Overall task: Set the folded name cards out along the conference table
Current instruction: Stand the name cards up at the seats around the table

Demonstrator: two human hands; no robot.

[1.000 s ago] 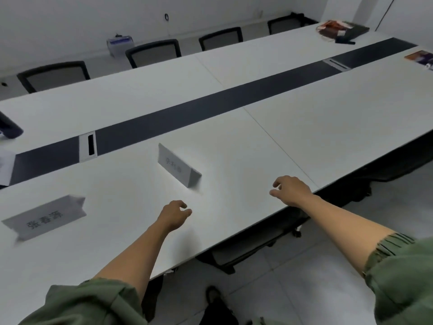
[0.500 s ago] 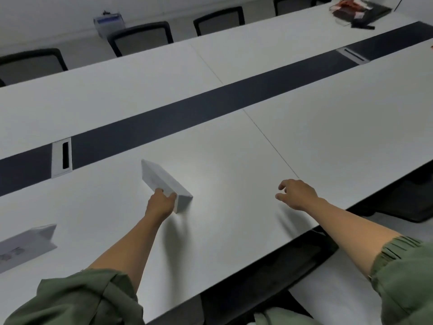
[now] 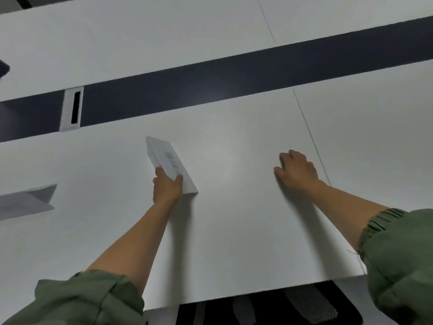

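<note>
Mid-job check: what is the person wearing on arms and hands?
The left sleeve and right sleeve are olive green, bunched near the elbows; the right has a gathered cuff. The left hand and right hand wear no gloves or watch.

Your left hand [image 3: 166, 186] pinches the near end of a white folded paper name card [image 3: 169, 162] on the white conference table [image 3: 234, 219]; your right hand [image 3: 296, 169] rests flat, well apart.

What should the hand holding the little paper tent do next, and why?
Probably swivel it straight, then let go. The left hand pinches the near end of the folded white paper name card, which lies askew to the dark grey centre strip, while the right hand rests flat on the white table.
</note>
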